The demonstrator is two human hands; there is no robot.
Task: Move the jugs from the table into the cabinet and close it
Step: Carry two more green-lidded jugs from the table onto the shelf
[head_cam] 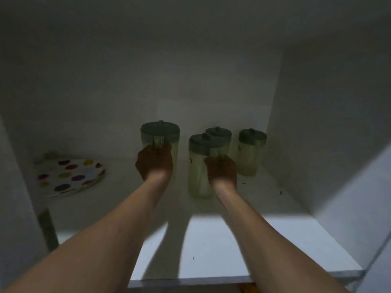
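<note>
I am looking into a dim white cabinet with both arms stretched inside. Several clear jugs with grey-green lids stand upright on its shelf (pixel 211 246). My left hand (pixel 155 162) is wrapped around the handle of the left jug (pixel 160 134). My right hand (pixel 221 171) grips the handle of a second jug (pixel 198 166) just to the right. Behind that one stands a third jug (pixel 219 134), and a fourth jug (pixel 250 153) is further right, near the side wall. Both held jugs rest on or very near the shelf.
A white plate with coloured dots (pixel 69 176) lies at the shelf's back left. The cabinet's right wall (pixel 317 134) is close to the jugs. The open door (pixel 376 240) shows at the right edge. The shelf's front part is lit and bare.
</note>
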